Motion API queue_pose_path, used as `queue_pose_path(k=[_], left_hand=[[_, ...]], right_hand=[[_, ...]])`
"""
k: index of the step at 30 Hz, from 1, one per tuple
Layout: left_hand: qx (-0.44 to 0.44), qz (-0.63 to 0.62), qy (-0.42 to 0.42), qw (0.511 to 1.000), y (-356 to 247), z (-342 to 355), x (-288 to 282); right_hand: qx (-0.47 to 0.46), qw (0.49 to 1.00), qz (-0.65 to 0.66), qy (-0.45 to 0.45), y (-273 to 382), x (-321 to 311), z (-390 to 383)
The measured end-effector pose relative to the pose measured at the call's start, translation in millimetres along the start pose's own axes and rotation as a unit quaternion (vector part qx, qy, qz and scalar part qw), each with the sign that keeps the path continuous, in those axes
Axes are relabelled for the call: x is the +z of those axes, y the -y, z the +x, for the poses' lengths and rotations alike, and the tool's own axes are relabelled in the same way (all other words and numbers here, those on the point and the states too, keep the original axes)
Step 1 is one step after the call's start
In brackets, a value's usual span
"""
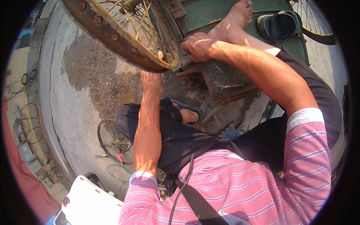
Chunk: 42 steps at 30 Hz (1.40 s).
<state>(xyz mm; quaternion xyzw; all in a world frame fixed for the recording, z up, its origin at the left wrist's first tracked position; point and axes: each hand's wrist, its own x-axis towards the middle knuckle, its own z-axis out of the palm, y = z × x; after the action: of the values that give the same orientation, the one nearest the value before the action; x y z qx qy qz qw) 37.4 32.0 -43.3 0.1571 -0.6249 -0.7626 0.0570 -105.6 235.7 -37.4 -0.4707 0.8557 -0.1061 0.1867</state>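
A large rusty spoked wheel (112,36) leans in from the upper left. My left hand (152,78) reaches up behind its lower rim and is mostly hidden there; one fingertip shows on the inner side, hooked over the rim. Just right of the wheel, my right hand (196,46) is closed in a fist beside my bare right foot (233,23). Whatever its fingers grip is hidden, close to a worn metal bar. Below that hand, a small wrench (231,86) lies on a dark metal plate (217,73).
My bare foot rests on a green metal surface (198,17), with a black sandal (280,25) to its right. Another spoked wheel (318,36) stands at the upper right. A smaller wheel (114,137) lies lower left, near a white vehicle body (90,198). Cables run along the left wall.
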Motion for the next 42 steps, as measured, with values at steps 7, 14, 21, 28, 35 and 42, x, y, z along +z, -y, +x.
queue_pose_path(k=[7,14,21,28,35,42], left_hand=[[-0.011,0.009,-0.003,1.000,3,3,-2],[-0.022,0.008,-0.005,1.000,-1,2,0],[-0.009,-0.002,-0.004,1.000,-2,1,2],[-0.013,-0.012,0.006,1.000,2,3,0],[0.021,0.024,-0.028,0.999,-2,1,11],[0.035,0.051,-0.041,0.997,4,3,7]], right_hand=[[0.006,1.000,0.000,0.013,-8,10,5],[0.010,1.000,-0.011,0.018,-8,10,5],[0.000,1.000,-0.008,-0.003,-4,8,3],[0.008,1.000,-0.011,0.007,-10,13,6],[-0.028,0.998,0.003,-0.047,-10,12,0],[-0.017,0.999,-0.002,-0.029,-8,10,2]])
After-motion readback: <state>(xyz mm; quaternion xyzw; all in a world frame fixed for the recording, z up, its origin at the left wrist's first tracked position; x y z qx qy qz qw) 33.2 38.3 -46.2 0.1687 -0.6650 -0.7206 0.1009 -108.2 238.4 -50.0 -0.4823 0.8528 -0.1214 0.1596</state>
